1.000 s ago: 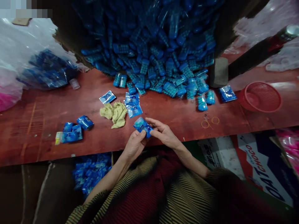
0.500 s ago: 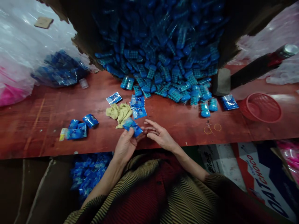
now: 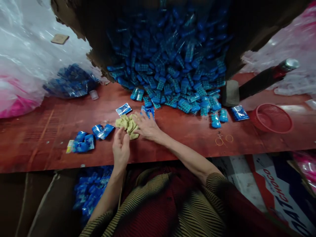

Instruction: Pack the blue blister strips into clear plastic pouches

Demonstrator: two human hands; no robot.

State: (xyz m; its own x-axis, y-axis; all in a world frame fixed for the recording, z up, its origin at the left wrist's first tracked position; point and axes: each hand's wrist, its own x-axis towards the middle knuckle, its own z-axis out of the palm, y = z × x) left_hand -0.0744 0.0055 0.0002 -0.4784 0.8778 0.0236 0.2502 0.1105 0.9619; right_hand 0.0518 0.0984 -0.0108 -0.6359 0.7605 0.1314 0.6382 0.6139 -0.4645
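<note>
My left hand (image 3: 120,148) is just in front of the crumpled yellow-green cloth (image 3: 126,124), fingers pointing up and apart, nothing held. My right hand (image 3: 147,127) reaches over the cloth's right edge with its fingers spread. Its fingertips lie at the blue printed packets (image 3: 151,113), partly covering them. Behind the cloth lies another flat blue packet (image 3: 123,109). To the left of my left hand, a filled blue packet (image 3: 106,131) rests against another packet (image 3: 97,131). Farther left sits a small cluster of filled blue packets (image 3: 84,143).
A big heap of blue-capped clear bottles (image 3: 170,82) spills from a torn carton (image 3: 93,19) at the back. On the right are a hammer (image 3: 261,82), a red plastic basket (image 3: 271,120) and yellow rubber bands (image 3: 229,138). Below the table edge lie more blue packets (image 3: 92,187).
The filled packet has left my left hand and lies with the others on the left. My left hand has come back empty beside the cloth. My right hand has moved left over the cloth and packets.
</note>
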